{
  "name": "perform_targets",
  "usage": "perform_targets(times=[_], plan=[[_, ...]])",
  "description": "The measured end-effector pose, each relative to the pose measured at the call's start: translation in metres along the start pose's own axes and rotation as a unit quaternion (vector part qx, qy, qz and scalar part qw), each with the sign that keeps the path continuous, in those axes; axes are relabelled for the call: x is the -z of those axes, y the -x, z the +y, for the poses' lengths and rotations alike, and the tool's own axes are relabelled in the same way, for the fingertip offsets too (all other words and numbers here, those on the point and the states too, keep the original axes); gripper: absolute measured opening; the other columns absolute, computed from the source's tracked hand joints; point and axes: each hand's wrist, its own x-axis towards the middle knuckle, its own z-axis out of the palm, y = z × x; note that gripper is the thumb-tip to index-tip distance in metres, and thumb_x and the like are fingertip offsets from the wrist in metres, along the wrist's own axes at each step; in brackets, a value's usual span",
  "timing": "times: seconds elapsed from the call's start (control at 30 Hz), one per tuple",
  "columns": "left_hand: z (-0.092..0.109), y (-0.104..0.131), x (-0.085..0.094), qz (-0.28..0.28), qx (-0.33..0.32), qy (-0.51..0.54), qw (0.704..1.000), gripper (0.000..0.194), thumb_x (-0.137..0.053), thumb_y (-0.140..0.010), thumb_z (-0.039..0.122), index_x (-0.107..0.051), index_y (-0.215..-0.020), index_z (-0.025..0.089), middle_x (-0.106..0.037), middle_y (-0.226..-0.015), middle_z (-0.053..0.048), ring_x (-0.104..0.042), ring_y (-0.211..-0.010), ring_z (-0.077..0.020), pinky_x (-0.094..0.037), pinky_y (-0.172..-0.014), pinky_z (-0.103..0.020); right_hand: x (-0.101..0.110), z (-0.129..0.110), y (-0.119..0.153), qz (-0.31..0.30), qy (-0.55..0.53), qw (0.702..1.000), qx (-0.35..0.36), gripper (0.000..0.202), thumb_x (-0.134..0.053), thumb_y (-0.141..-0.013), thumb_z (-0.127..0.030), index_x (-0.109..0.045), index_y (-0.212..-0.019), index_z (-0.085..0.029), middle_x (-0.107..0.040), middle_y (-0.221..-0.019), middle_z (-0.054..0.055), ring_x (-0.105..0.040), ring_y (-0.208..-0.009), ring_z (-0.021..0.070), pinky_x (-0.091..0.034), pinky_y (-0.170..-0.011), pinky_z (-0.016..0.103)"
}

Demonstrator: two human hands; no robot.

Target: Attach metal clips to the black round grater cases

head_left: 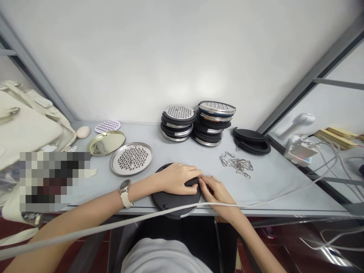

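Observation:
A black round disc [174,203] lies at the table's front edge, slightly overhanging it. My left hand [178,178] rests across its top, holding it at the right side with the fingers reaching towards the rim and the thumb tucked below them. Against that right rim, my right hand [214,189] has its thumb and fingertips pinched together beside the left fingertips. Whatever is between them is too small and covered to make out. To the left are a metal grater plate [131,159] and a gold-coloured round lid [106,143].
Two stacks of black and silver grater discs [179,121] stand by the wall. Loose metal clips [237,163] lie at right, near black round covers [251,141]. A white cable [159,212] crosses in front. A cream bag [28,125] sits at left.

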Motion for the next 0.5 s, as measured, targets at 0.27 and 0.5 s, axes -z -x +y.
perform_targets(times=[0.27,0.5], plan=[[-0.0002,0.0003,-0.0005,0.000,0.001,-0.003,1.000,0.011,-0.052,-0.084,0.029,-0.049,-0.088,0.020,-0.063,-0.088,-0.001,-0.060,-0.075,-0.0169,-0.039,-0.060,-0.027,0.0000,0.0019,0.0005,-0.002,0.007,1.000,0.002,0.026,-0.036,-0.097,-0.023,-0.049,-0.075,-0.020,-0.056,-0.070,0.002,-0.050,-0.070,0.0189,-0.040,-0.067,0.031],[0.0005,0.0005,-0.0001,0.005,-0.009,-0.002,1.000,0.008,-0.051,-0.085,0.028,-0.050,-0.088,0.020,-0.062,-0.086,0.000,-0.059,-0.072,-0.0157,-0.039,-0.058,-0.028,0.0011,0.0021,0.0023,0.003,0.003,1.000,0.003,0.024,-0.038,-0.096,-0.022,-0.047,-0.073,-0.020,-0.054,-0.068,0.001,-0.050,-0.069,0.0183,-0.040,-0.066,0.030]])
